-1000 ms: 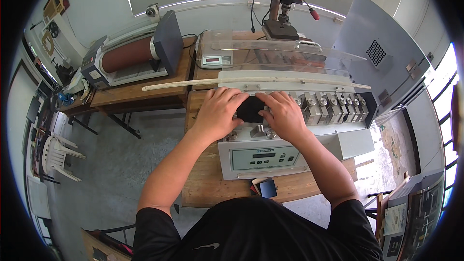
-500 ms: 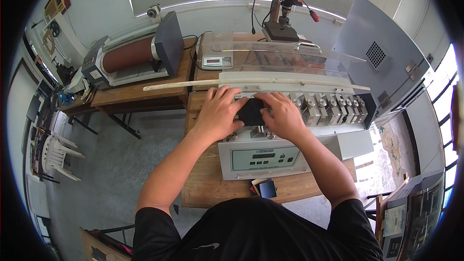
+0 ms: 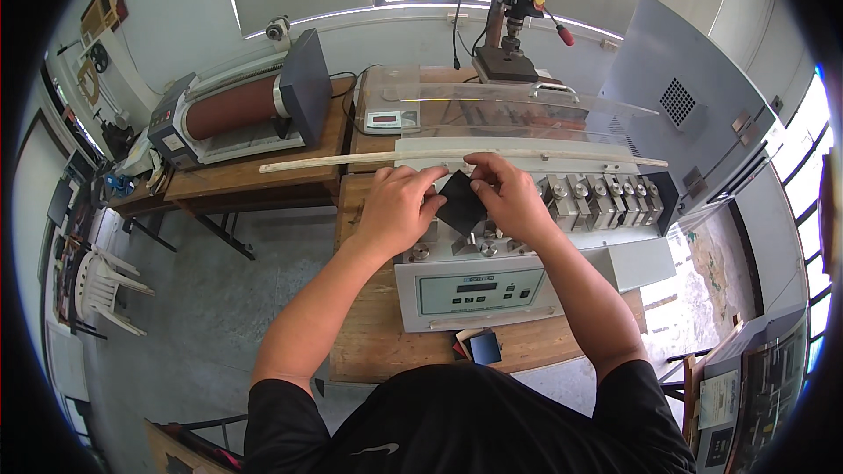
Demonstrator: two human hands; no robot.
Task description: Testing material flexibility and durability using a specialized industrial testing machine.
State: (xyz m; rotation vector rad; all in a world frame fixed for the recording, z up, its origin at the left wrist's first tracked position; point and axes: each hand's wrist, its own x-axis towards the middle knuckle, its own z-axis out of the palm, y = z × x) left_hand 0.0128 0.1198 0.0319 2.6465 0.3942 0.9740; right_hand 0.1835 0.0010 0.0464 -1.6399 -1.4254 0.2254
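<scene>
Between my hands is a thin black square swatch [image 3: 463, 204], tilted so that one corner points down toward me. My left hand [image 3: 401, 208] pinches its left corner between thumb and fingers. On the opposite side, my right hand [image 3: 509, 200] grips the upper right edge, its thumb on the swatch's face. Both hands are over the left part of a grey bench testing machine [image 3: 407, 294] with a row of metal clamps [image 3: 606, 197]. A round metal knob [image 3: 487, 248] shows just below the swatch.
A wooden stick [image 3: 329, 161] lies across behind the clamps, near a raised clear cover [image 3: 527, 105]. Several small coloured swatches [image 3: 485, 348] lie on the wooden table's [image 3: 364, 333] front part. A drum machine [image 3: 233, 110] stands left, a drill press [image 3: 505, 61] behind, a grey panel [image 3: 694, 105] right.
The black swatch has turned from roughly level to a diamond position and shows more of its face. My right hand's fingers have lifted and shifted along its edge.
</scene>
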